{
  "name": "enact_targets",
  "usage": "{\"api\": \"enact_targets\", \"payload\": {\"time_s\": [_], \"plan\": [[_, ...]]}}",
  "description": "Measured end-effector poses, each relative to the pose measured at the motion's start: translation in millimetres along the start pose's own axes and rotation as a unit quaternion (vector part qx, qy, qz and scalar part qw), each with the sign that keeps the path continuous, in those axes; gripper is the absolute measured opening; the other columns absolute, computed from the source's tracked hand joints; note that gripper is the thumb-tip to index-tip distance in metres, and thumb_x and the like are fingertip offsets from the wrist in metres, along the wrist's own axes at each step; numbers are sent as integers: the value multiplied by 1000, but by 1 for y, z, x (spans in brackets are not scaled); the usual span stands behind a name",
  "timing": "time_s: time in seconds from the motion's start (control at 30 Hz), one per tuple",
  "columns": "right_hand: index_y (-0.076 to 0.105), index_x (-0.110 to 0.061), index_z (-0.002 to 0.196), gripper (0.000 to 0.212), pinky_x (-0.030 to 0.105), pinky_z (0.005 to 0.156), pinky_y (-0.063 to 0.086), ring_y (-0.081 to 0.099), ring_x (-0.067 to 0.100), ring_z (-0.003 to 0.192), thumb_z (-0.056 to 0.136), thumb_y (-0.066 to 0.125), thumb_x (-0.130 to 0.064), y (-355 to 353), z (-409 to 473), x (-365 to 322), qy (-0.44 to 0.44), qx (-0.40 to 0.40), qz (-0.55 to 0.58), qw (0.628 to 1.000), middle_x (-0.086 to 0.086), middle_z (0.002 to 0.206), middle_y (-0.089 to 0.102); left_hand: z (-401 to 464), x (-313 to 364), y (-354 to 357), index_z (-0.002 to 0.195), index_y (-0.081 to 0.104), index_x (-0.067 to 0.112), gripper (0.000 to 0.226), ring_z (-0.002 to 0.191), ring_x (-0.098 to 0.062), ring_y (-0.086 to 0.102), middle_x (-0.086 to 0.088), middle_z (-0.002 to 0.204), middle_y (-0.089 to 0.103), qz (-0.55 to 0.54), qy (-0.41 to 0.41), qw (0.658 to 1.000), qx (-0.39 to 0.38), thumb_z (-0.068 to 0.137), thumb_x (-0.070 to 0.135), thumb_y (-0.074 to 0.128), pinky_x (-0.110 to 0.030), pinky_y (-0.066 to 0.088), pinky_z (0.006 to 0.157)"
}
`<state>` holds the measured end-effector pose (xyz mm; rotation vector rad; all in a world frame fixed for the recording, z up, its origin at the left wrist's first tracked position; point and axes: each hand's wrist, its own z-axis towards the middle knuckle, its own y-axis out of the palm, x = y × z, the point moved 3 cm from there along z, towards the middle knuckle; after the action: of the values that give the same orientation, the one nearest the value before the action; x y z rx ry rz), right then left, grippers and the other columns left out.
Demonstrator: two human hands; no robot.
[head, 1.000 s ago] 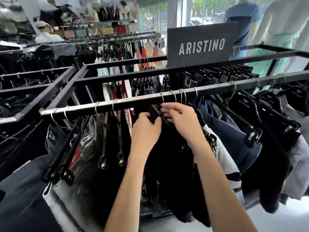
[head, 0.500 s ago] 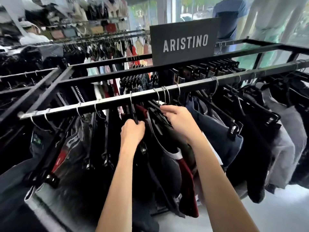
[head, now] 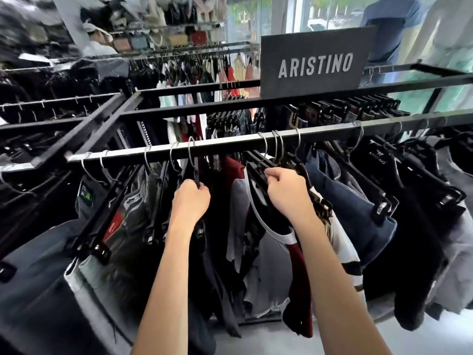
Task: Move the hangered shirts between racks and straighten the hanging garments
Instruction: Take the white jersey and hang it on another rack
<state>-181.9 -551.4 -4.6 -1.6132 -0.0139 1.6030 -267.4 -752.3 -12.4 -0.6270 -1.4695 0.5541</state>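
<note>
Under the near rail point(head: 230, 146), just left of its middle, hangs the garment in hand: a dark piece on a black hanger point(head: 196, 172) whose wire hook loops over the bar. The left hand point(head: 190, 201) is curled tight round that hanger's neck. To its right, across a parted gap showing a grey and maroon shirt point(head: 276, 254), the right hand point(head: 286, 190) has its fingers closed round the top of another black hanger point(head: 258, 170) in the bunched group, thumb and fingertips pinching the bar. Further right hang navy and black garments on clip hangers point(head: 381, 203), and behind stands the grey ARISTINO sign point(head: 316, 60).

The likely trouble is snagging: the hooks beside the right hand sit packed together, so lifting one may drag its neighbour off the rail. Pulling the two hands apart too hard could also slide loose fabric off a hanger's shoulder.
</note>
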Motion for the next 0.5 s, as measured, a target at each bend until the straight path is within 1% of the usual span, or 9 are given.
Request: {"api": "enact_targets", "payload": {"time_s": [0.03, 0.07, 0.1, 0.13, 0.23, 0.3, 0.37, 0.43, 0.5], "plan": [[69, -9, 128, 36, 17, 91, 47, 65, 21, 106, 102, 44, -8, 0, -1, 0, -1, -2, -9, 1000, 11, 121, 72, 0, 1, -1, 105, 62, 9, 29, 97, -30, 62, -9, 104, 68, 9, 1, 1000, -2, 100, 30, 44, -37, 46, 78], [69, -7, 126, 35, 12, 74, 46, 66, 19, 88, 102, 44, -8, 1, -1, 1, -2, -6, -16, 1000, 13, 115, 73, 0, 2, -2, 103, 61, 7, 27, 97, -32, 61, -11, 104, 67, 16, 5, 1000, -5, 100, 27, 44, -37, 45, 78], [69, -4, 124, 34, 11, 64, 45, 65, 18, 77, 101, 45, -7, 2, -3, 1, -1, -12, -22, 1000, 15, 110, 73, 0, 3, -2, 101, 61, 5, 26, 97, -33, 61, -12, 103, 66, 22, 6, 1000, -9, 100, 25, 45, -38, 47, 80], [68, -2, 124, 33, 10, 66, 44, 66, 20, 79, 101, 45, -7, 3, -4, 1, 1, -17, -27, 1000, 16, 110, 73, 1, 3, -2, 99, 61, 5, 25, 98, -33, 61, -12, 104, 67, 26, 6, 1000, -13, 100, 25, 45, -40, 48, 83], [63, 0, 130, 34, 11, 77, 38, 66, 30, 108, 100, 48, -7, 9, -4, 2, 8, -24, -37, 999, 17, 120, 70, 1, 3, -1, 100, 60, 5, 25, 100, -34, 60, -14, 107, 67, 32, 9, 999, -21, 99, 25, 44, -42, 50, 86], [65, -4, 123, 30, 15, 73, 44, 66, 29, 99, 98, 50, -6, 16, -2, 4, 3, -31, -55, 998, 15, 113, 71, 0, 4, -1, 101, 57, 3, 26, 101, -37, 59, -18, 109, 64, 41, 11, 999, -26, 100, 24, 42, -42, 49, 84], [67, -8, 119, 26, 6, 59, 43, 63, 15, 75, 95, 57, -9, 22, 1, 8, -2, -29, -67, 997, 11, 101, 72, -2, 5, -1, 106, 54, 0, 27, 106, -40, 57, -21, 114, 60, 58, 13, 998, -33, 102, 23, 40, -43, 47, 86], [70, -10, 115, 24, 5, 54, 41, 56, 4, 65, 92, 67, -14, 26, 5, 12, 11, -9, -59, 998, 4, 89, 70, -4, 6, -2, 104, 51, 0, 24, 107, -40, 55, -22, 115, 58, 71, 16, 996, -43, 102, 22, 40, -43, 46, 86], [72, -10, 99, 12, 15, 62, 45, 62, 15, 71, 91, 70, -17, 27, 8, 11, 35, 19, -63, 997, 2, 81, 68, -6, 7, -4, 97, 48, 2, 21, 106, -40, 55, -22, 115, 57, 73, 22, 996, -42, 102, 22, 43, -43, 47, 87]]}}
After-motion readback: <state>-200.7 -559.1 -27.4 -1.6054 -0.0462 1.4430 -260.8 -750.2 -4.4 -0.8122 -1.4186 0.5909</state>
